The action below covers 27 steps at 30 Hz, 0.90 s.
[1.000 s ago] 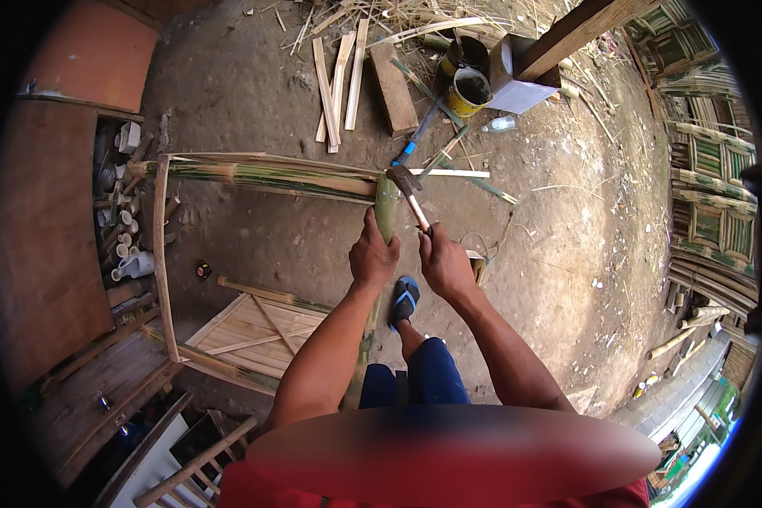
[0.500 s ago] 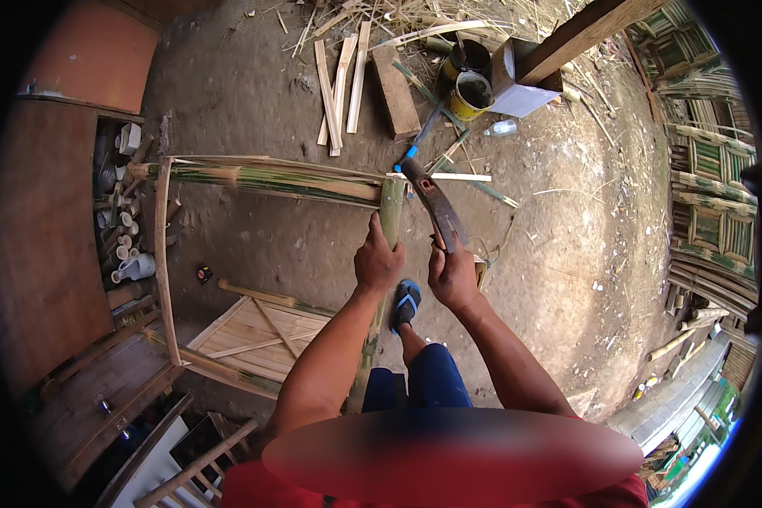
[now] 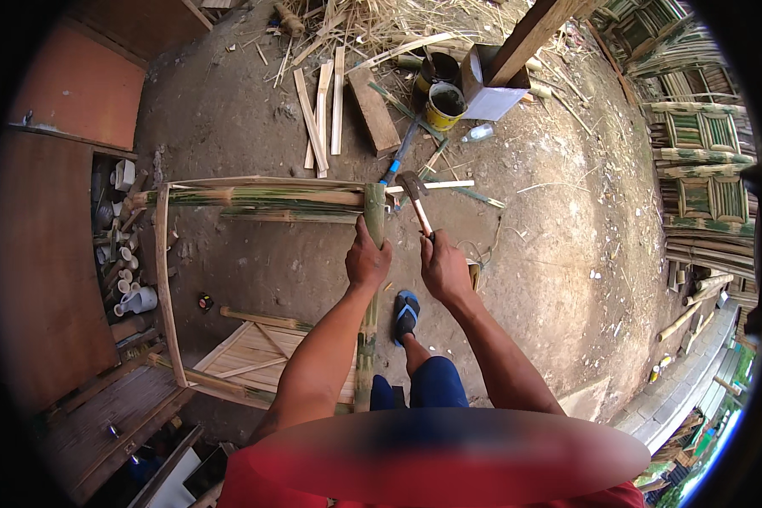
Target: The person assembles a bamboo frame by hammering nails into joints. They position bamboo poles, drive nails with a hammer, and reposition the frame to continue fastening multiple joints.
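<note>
My left hand (image 3: 367, 261) is wrapped around a green bamboo post (image 3: 374, 206), just below its far end. This post forms the right side of a bamboo frame, and split green bamboo rails (image 3: 288, 197) run left from its far end. In my right hand (image 3: 446, 269) is a hammer (image 3: 422, 217) with a pale handle and a dark, curved head. The hammer head is just right of the post's far end; whether it touches anything there is unclear. A thin pale strip (image 3: 449, 184) shows behind the hammer head.
Wood strips (image 3: 322, 114), a thick wood block (image 3: 374, 114), a yellow bucket (image 3: 445, 106) and a clear bottle (image 3: 477, 133) lie beyond the frame. A slatted panel (image 3: 245, 351) sits inside it. A tape measure (image 3: 205, 300) is on the ground. Bamboo furniture (image 3: 704, 165) stands at right.
The hammer has swung down from a raised position, its head now lower and nearer the post's far end. My left hand keeps its grip on the post. The whole view has shifted slightly.
</note>
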Motion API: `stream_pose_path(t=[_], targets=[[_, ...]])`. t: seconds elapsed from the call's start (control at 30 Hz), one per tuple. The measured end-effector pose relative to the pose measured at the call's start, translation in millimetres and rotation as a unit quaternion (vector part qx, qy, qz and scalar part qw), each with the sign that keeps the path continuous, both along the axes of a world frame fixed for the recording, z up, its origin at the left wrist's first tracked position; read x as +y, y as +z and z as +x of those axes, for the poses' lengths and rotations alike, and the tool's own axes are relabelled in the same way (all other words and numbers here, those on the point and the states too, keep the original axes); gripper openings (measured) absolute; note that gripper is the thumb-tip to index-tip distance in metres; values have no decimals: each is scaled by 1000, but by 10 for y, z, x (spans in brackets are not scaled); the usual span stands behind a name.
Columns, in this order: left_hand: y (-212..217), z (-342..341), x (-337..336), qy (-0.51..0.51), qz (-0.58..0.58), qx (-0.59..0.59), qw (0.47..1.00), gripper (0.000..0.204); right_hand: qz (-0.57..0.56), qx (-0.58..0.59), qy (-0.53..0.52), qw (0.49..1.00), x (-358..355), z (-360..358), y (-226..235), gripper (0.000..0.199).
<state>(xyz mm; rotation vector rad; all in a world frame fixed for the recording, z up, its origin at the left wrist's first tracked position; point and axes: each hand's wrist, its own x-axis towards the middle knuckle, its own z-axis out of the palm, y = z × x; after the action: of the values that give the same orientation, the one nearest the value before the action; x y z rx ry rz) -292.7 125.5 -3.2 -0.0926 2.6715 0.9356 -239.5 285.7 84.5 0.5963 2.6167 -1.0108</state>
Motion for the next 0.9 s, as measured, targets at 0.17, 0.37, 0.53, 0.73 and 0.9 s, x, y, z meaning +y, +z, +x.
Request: stream_pose_path(t=[0.17,0.37,0.53,0.73,0.9], targets=[[153,266,-33,-15,-16,146,989,91,-16,-11,-95,995,59,1751,309,37],[850,2085,73,-329,176,-37,927,48,-68,-113,-329,935,-462,4277,762,42],[1468,4137,160,-563,178,-127,797,37,-98,-45,-509,854,-1167,6009,1170,43],[1736,6413,264,-743,134,-193,626,34,-110,72,-700,702,-1974,7895,1532,41],[1826,8169,170,-856,100,-178,474,34,-70,100,-809,575,-2711,9367,1550,38]])
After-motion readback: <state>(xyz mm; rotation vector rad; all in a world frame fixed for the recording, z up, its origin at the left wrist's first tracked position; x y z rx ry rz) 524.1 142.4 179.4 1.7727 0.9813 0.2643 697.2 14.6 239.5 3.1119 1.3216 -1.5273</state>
